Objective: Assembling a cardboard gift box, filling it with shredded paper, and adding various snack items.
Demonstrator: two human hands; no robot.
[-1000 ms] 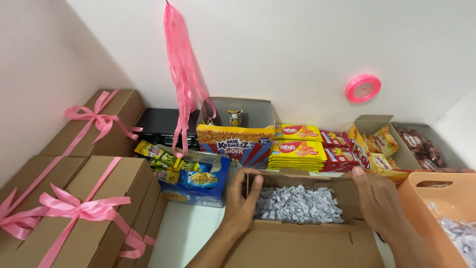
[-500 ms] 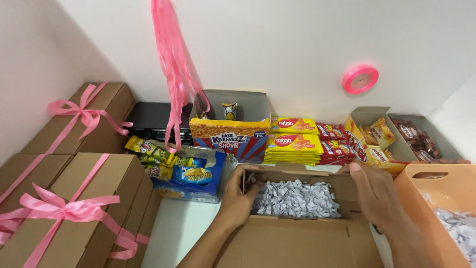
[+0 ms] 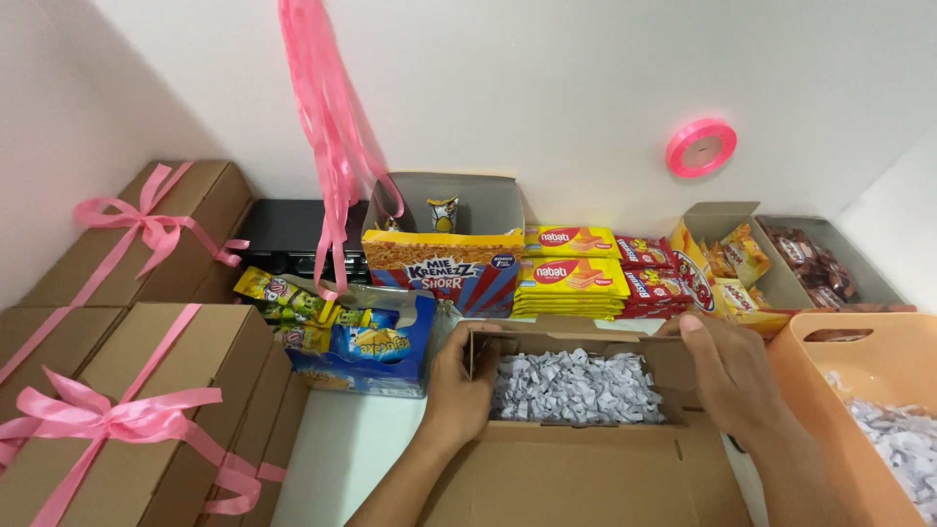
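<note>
Both hands' grip on cardboard box (image 3: 586, 468), left hand (image 3: 459, 390), right hand (image 3: 732, 376), long axis seemingly left-right.

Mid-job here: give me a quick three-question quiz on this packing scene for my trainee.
1. True or false: the open brown cardboard box holds shredded white paper.
2. What does the left hand grip?
A. the box's left wall
B. the pink ribbon spool
C. the orange plastic basket
3. What decoration ties the closed brown boxes at left?

Key: 1 true; 2 A; 3 pink ribbon bows. The right hand rests on the box's right wall.
</note>
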